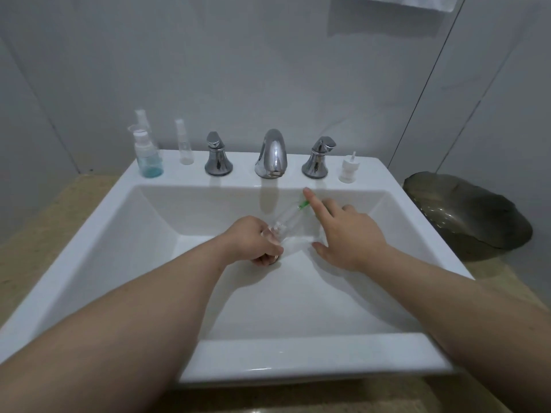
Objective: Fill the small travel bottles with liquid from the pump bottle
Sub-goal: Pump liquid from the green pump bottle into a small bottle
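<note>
Over the white sink basin, my left hand grips a small clear travel bottle. A clear syringe with a green plunger slants from the bottle's mouth up to the right. My right hand is beside it, index finger straight and touching the green plunger end, thumb spread away. Its other fingers are curled behind, and I cannot tell whether they touch the syringe. The pump bottle with blue liquid stands on the back left ledge. A slim clear travel bottle stands to its right.
A chrome faucet with two handles lines the back ledge. A loose white pump cap stands at the right of the ledge. Another clear spray bottle stands behind the pump bottle. A dark dish lies on the counter at right.
</note>
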